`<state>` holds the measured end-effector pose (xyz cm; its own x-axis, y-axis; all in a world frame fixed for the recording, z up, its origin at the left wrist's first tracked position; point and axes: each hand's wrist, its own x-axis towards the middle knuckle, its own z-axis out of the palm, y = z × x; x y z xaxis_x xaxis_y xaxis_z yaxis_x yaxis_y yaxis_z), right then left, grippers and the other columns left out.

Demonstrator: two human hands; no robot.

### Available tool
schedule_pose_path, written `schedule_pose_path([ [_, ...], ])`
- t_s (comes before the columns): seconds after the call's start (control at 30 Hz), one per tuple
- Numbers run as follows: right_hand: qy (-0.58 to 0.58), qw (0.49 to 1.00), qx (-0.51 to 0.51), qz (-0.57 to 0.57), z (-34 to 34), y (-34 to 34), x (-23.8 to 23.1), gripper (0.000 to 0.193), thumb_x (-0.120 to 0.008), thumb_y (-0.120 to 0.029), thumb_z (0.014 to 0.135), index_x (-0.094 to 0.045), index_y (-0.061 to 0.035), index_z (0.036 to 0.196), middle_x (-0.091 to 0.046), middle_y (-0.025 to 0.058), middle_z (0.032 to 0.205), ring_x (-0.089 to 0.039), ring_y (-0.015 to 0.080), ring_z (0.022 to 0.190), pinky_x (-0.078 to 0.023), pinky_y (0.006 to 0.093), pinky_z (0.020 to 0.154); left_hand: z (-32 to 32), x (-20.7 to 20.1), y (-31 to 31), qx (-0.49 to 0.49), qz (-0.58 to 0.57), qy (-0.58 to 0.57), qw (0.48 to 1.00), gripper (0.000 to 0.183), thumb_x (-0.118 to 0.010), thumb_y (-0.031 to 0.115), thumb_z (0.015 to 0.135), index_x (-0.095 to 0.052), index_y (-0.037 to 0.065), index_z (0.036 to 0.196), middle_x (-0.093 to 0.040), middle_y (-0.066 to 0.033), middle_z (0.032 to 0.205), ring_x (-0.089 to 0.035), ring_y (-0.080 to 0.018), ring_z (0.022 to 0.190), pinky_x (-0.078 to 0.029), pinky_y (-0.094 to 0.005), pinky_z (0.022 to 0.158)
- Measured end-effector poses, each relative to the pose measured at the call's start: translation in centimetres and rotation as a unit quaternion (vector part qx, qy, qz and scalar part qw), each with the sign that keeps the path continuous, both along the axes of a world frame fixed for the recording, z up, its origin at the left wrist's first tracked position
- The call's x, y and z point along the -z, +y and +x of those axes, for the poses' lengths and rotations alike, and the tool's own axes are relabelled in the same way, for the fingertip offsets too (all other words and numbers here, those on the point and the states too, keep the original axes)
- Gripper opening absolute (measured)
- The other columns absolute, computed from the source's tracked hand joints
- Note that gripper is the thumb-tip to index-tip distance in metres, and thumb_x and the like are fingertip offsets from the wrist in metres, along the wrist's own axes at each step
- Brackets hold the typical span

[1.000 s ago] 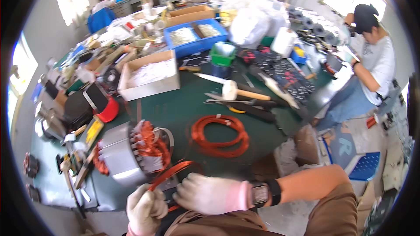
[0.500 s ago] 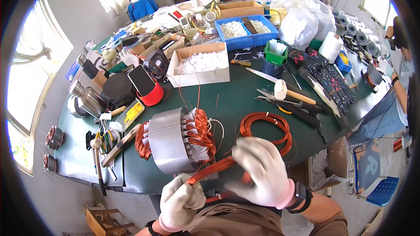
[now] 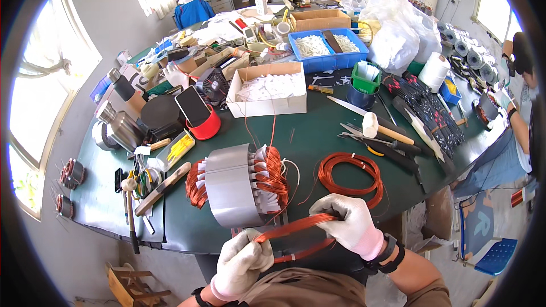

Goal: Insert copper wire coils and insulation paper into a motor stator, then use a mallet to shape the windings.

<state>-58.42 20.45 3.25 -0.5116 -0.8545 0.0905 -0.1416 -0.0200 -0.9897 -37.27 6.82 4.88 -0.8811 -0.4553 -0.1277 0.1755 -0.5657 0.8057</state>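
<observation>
Both my hands wear white gloves and grip one copper wire coil [image 3: 298, 225], stretched as a flat band between them at the table's front edge. My left hand [image 3: 243, 257] is closed round its left end, and my right hand [image 3: 348, 225] pinches its right end. A lower strand of the coil loops beneath. Just beyond my hands lies a motor stator [image 3: 228, 184], a grey metal cylinder with copper windings and white paper slot liners at both ends. Right of it, a second copper coil [image 3: 351, 177], tied in places, rests on the table.
A white-handled mallet [image 3: 371, 125], knives and scissors lie at the right. A white box of paper strips [image 3: 267, 90] and a blue divided bin [image 3: 328, 62] stand behind. At left are a phone [image 3: 193, 106] on a red holder and a wooden-handled tool [image 3: 163, 189]. A co-worker's arm [image 3: 516, 118] reaches in at right.
My right hand has gone from blurred, spread fingers over the coil to a pinch on its right end. The band between my hands is now drawn out. The view has shifted slightly.
</observation>
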Motion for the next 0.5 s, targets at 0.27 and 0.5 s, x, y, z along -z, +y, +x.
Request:
schedule_pose_path([
  [0.27,0.636,0.771,-0.019,0.035,3.7,0.2,-2.5,0.055,-0.067,-0.029,0.088,-0.055,-0.024,0.142,-0.052,0.0139,0.143,-0.054,0.0358,0.124,-0.046,0.0559,0.101,-1.2,-0.9,0.2,-0.022,0.074,0.0,0.997,0.03,-0.054,0.025,0.105,-0.054,0.001,0.088,-0.028,0.0066,0.055,-0.022,-0.0078,0.044,-0.023,-0.0287,0.045],
  [0.5,0.591,0.807,-0.014,-0.002,2.8,0.5,-0.4,0.054,-0.068,-0.027,0.086,-0.057,-0.0272,0.14,-0.052,0.0119,0.137,-0.056,0.0284,0.117,-0.051,0.0451,0.091,-0.8,-0.8,0.0,0.06,0.124,0.039,0.99,0.029,-0.055,0.024,0.105,-0.052,-0.002,0.091,-0.033,0.0029,0.059,-0.027,-0.0087,0.048,-0.024,-0.0295,0.048],
])
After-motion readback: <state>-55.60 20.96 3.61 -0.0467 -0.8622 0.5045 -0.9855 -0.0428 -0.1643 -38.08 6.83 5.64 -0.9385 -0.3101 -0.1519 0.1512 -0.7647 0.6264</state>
